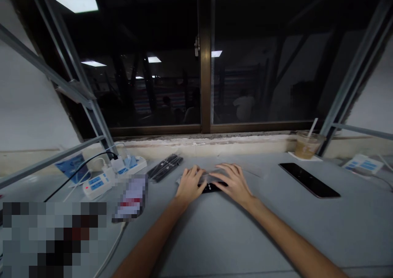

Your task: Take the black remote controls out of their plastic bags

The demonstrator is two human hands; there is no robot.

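Window: dark, with one brown upright bar in its middle | In the window: several white lamps are seen | Below the window: a rough pale sill, then the grey table | On both sides of the window: pale walls and grey metal posts

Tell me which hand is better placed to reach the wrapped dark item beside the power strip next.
Probably the left hand: it lies nearer the wrapped dark item, while the right hand is farther off, across the black device.

Left hand, black device (between), right hand
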